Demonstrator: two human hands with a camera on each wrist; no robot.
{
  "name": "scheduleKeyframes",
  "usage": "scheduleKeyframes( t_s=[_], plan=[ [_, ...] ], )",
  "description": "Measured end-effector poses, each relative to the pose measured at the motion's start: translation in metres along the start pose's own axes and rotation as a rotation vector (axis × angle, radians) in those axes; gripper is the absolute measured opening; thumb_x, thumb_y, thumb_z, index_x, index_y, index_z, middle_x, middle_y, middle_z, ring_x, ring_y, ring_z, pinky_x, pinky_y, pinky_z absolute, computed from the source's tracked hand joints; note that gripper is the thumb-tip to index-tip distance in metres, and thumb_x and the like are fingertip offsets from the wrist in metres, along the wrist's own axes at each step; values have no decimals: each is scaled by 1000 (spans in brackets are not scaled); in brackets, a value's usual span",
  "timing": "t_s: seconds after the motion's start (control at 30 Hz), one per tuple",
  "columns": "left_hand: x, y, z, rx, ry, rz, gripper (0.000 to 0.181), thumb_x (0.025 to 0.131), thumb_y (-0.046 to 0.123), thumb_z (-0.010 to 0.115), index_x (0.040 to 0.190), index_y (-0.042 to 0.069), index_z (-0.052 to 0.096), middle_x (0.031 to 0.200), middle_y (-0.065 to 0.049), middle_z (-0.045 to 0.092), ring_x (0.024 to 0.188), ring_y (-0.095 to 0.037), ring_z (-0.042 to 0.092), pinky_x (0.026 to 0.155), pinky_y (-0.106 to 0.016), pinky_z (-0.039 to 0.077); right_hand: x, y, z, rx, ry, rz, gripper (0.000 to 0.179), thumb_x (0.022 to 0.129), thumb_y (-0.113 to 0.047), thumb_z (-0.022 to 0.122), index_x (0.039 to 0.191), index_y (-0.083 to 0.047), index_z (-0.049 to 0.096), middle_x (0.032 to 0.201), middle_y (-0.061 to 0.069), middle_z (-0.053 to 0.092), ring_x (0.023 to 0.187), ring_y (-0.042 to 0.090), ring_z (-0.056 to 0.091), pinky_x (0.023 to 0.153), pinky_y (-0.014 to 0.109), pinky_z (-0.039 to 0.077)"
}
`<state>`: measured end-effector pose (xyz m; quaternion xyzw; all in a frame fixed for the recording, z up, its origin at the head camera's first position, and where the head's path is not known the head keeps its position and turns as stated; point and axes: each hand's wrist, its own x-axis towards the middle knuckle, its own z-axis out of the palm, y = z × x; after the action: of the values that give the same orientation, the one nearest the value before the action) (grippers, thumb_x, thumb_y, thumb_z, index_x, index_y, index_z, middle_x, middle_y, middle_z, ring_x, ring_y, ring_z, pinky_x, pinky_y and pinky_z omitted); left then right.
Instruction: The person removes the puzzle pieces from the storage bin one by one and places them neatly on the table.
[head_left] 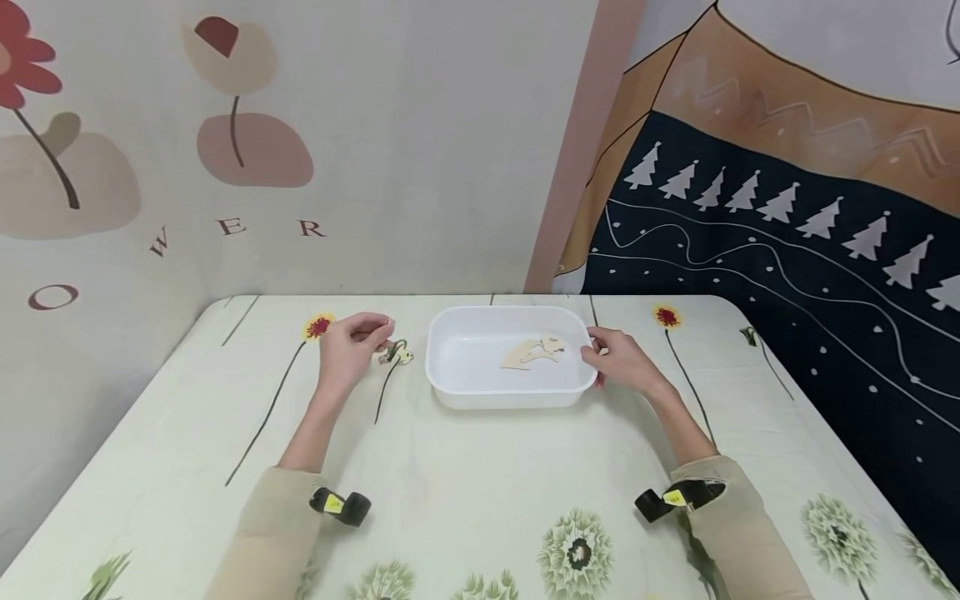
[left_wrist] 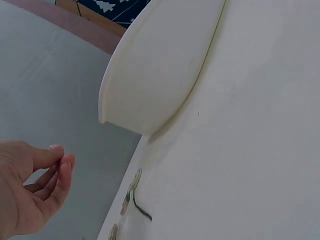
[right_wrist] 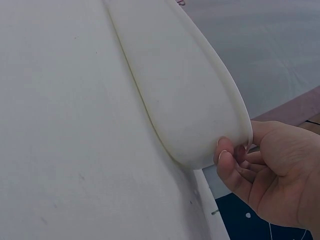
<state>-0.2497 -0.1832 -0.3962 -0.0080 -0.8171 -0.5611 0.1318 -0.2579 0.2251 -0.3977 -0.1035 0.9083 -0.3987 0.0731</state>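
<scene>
A white plastic tub (head_left: pixel 510 400) with rounded corners stands on the table. Inside, toward its right end, lie flat beige cut-out pieces (head_left: pixel 519 357). My right hand (head_left: pixel 624 360) grips the tub's right end, thumb at the rim and fingertips against the outer wall, as the right wrist view shows with the hand (right_wrist: pixel 280 175) close up. Left of the tub, my left hand (head_left: pixel 351 350) is raised over the tablecloth. Its fingers curl in and the thumb meets the fingertips; in the left wrist view nothing shows between them on that hand (left_wrist: pixel 30 187).
A pale tablecloth (head_left: pixel 465 475) printed with flowers and stems covers the table. Behind its back edge hangs a light wall cloth (head_left: pixel 420 167) with flower prints and letters. A dark cloth with white trees (head_left: pixel 742 192) hangs at the right. Both sleeves carry black wrist cameras (head_left: pixel 351 508).
</scene>
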Motion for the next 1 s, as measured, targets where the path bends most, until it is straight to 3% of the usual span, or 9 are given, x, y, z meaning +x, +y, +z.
scheduleKeyframes(
  t_s=[0.3, 0.57, 0.73, 1.0],
  plan=[
    [-5, -22, -38, 94, 10, -96, 27, 98, 15, 68, 116, -6, 71, 108, -26, 70, 77, -11, 73, 74, -25, 58, 0, 0, 0, 2, -4, 2, 39, 100, -10, 53, 135, 7, 52, 88, 15, 57, 59, 19, 61, 56, 27, 51],
    [-7, -38, -64, 181, -9, -121, 33, 101, 19, 64, 119, -8, 69, 110, -28, 69, 77, -8, 71, 72, -17, 56, 0, -1, 0, 0, -5, 10, 37, 100, -10, 52, 133, 7, 53, 87, 13, 56, 59, 19, 61, 57, 26, 50],
    [-5, -45, -73, 247, -1, -170, 29, 101, 15, 63, 117, -7, 69, 106, -25, 70, 74, -4, 67, 67, -16, 55, 1, 0, -1, 0, -8, 2, 38, 100, -10, 53, 134, 7, 53, 87, 14, 57, 59, 19, 61, 56, 26, 49],
    [-4, -51, -78, 336, -15, -239, 25, 99, 14, 66, 112, -7, 69, 96, -19, 71, 75, -12, 66, 59, -17, 49, 2, 3, -1, -2, -3, -8, 37, 99, -10, 53, 132, 6, 55, 85, 14, 59, 60, 19, 61, 56, 26, 49]
  ],
)
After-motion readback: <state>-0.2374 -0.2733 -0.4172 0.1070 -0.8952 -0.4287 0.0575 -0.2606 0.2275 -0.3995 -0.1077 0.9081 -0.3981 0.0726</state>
